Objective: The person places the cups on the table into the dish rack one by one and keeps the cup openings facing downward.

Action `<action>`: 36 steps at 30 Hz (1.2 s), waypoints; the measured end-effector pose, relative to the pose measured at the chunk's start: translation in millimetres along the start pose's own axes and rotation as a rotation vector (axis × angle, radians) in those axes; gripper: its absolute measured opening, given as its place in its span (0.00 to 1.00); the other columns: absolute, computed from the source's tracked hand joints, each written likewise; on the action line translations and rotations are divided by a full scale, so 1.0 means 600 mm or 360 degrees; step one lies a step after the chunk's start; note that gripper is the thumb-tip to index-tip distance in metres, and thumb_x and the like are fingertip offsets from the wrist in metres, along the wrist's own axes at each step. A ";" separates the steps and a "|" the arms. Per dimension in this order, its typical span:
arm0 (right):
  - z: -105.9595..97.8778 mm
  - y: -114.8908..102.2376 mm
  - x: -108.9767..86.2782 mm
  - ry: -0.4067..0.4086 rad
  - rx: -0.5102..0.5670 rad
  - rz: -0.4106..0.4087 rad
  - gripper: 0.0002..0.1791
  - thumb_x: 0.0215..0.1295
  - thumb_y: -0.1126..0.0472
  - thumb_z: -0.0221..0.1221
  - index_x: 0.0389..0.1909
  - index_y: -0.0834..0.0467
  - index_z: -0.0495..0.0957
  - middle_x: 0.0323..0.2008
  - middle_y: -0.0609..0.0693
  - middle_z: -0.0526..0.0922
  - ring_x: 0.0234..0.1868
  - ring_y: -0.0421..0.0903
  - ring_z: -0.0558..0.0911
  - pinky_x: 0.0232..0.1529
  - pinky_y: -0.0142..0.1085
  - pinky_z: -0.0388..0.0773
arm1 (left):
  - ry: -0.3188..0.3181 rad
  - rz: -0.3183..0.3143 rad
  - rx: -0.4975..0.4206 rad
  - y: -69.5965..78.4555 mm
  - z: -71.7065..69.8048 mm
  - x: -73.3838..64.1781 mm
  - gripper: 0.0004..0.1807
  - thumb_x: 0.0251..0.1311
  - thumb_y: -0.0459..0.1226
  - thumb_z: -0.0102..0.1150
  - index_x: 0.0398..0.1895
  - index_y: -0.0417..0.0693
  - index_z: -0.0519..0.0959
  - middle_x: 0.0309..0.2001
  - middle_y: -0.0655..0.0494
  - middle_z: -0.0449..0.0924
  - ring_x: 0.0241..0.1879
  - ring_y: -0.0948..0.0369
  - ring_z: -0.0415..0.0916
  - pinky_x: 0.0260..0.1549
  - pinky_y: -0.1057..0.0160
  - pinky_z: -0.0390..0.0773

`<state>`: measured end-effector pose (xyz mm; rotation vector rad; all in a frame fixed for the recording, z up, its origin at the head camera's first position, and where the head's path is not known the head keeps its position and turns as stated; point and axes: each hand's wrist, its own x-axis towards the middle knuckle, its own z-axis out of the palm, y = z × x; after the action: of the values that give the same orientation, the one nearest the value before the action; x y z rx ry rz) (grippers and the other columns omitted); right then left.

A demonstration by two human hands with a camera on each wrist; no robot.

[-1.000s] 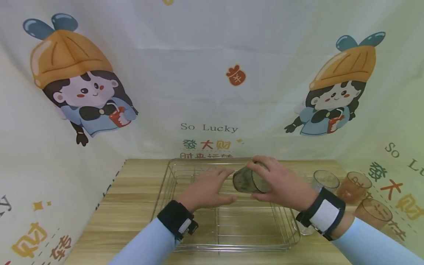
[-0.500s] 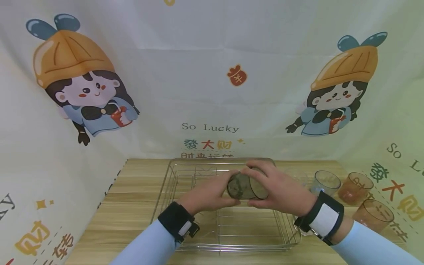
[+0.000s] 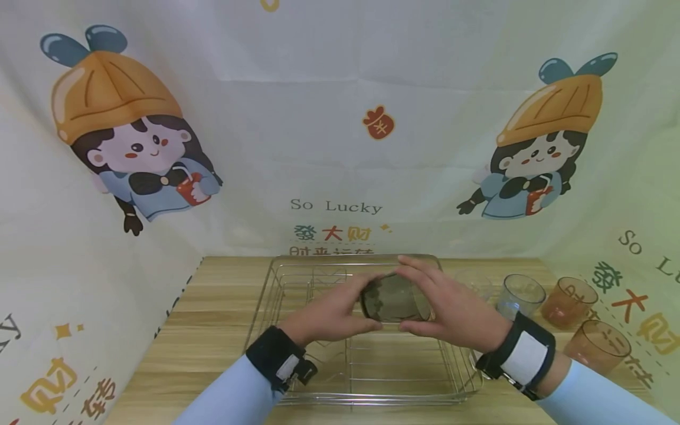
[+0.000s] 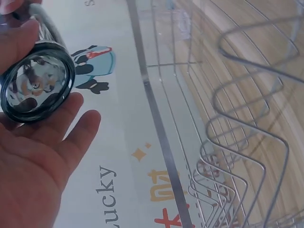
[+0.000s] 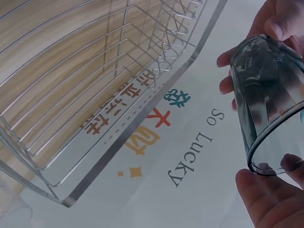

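A smoky grey-green glass tumbler (image 3: 395, 298) lies on its side in the air above the wire dish rack (image 3: 372, 398). My left hand (image 3: 329, 310) holds its thick base end, thumb on one side and fingers on the other. At the rim end, my right hand (image 3: 457, 304) grips it between thumb and fingers. The left wrist view shows the round base of the tumbler (image 4: 35, 83) facing that camera. In the right wrist view the mouth of the tumbler (image 5: 270, 99) points toward the right hand, whose fingertips touch the rim.
Right of the rack stand a clear glass (image 3: 520, 292) and two orange glasses, one behind (image 3: 569, 301) and one nearer (image 3: 597, 347). Another clear glass (image 3: 475, 283) is partly hidden behind my right hand. The rack sits on a wooden table (image 3: 175, 354) before a printed cloth backdrop (image 3: 297, 130).
My left hand has come onto the tumbler's base end, having been apart from it a second ago. The tumbler has shifted slightly left and lies more level, still in my right hand.
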<state>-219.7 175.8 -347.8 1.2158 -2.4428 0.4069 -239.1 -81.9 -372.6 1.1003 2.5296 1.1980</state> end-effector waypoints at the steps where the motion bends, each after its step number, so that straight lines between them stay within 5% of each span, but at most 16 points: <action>1: 0.000 0.000 -0.001 0.0002 0.0009 0.0010 0.50 0.56 0.43 0.72 0.75 0.54 0.58 0.74 0.57 0.62 0.63 0.54 0.77 0.51 0.46 0.84 | 0.0002 0.0006 -0.0031 0.002 -0.001 0.000 0.45 0.59 0.39 0.71 0.77 0.55 0.57 0.62 0.59 0.71 0.58 0.61 0.74 0.57 0.61 0.77; 9: 0.003 0.000 -0.006 -0.0033 0.0070 0.0140 0.51 0.57 0.40 0.70 0.75 0.56 0.57 0.75 0.57 0.62 0.63 0.57 0.77 0.54 0.52 0.82 | 0.0027 -0.0020 -0.0242 0.007 -0.007 -0.005 0.45 0.58 0.34 0.71 0.77 0.54 0.57 0.64 0.57 0.69 0.62 0.58 0.72 0.61 0.59 0.76; 15: 0.006 0.007 -0.009 -0.0053 0.0114 0.0233 0.51 0.59 0.40 0.69 0.76 0.56 0.54 0.73 0.59 0.63 0.63 0.57 0.77 0.57 0.53 0.80 | 0.0143 0.0031 -0.0229 0.010 -0.010 -0.005 0.43 0.59 0.37 0.71 0.76 0.55 0.59 0.64 0.55 0.68 0.60 0.59 0.73 0.59 0.62 0.77; 21: 0.013 0.008 -0.011 -0.0111 0.0210 0.0390 0.50 0.60 0.43 0.69 0.76 0.52 0.53 0.65 0.55 0.72 0.54 0.50 0.81 0.45 0.44 0.84 | 0.0275 0.0049 -0.0216 0.017 -0.010 -0.001 0.42 0.60 0.40 0.71 0.75 0.58 0.60 0.71 0.55 0.63 0.60 0.59 0.72 0.63 0.55 0.74; 29: 0.032 0.010 -0.010 -0.0280 0.0174 0.0411 0.49 0.63 0.37 0.63 0.76 0.58 0.56 0.71 0.57 0.68 0.68 0.55 0.72 0.63 0.52 0.75 | 0.0284 0.0106 0.0111 0.023 -0.011 0.010 0.38 0.63 0.47 0.66 0.75 0.61 0.62 0.70 0.57 0.66 0.63 0.61 0.70 0.61 0.53 0.75; 36: 0.035 0.020 -0.012 -0.0331 0.0067 0.0377 0.46 0.65 0.38 0.62 0.75 0.59 0.58 0.70 0.58 0.69 0.69 0.55 0.72 0.65 0.52 0.74 | 0.0243 0.0136 0.0384 0.028 -0.015 0.029 0.39 0.59 0.46 0.66 0.74 0.55 0.64 0.66 0.55 0.72 0.60 0.61 0.71 0.56 0.57 0.77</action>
<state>-230.0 178.9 -370.8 1.0332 -2.7835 0.4171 -246.2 -69.0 -351.4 1.2226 2.8302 1.0538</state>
